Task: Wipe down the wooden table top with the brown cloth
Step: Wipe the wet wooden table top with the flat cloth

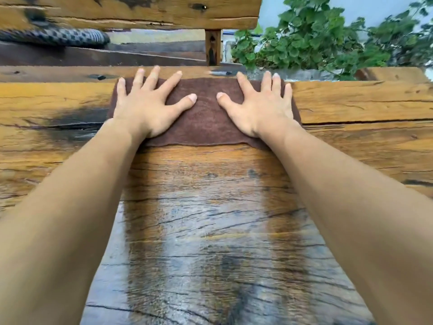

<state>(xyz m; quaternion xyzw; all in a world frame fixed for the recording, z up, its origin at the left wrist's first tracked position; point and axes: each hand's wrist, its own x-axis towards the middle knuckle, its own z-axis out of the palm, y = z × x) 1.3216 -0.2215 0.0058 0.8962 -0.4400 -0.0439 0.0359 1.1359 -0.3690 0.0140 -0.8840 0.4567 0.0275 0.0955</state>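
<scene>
Brown cloth (206, 118) lies flat near the far edge of the wooden table top (351, 106) — left hand (143, 111) and right hand (262, 111) both press on it, fingers straight and splayed apart. Darker glossy streak on the wood nearer the person. Bench backrest (131, 10) and green plant (316, 38) beyond.

Both hands, left hand (143, 106) and right hand (260, 106), lie on cloth (206, 118) atop table (210, 219).
</scene>
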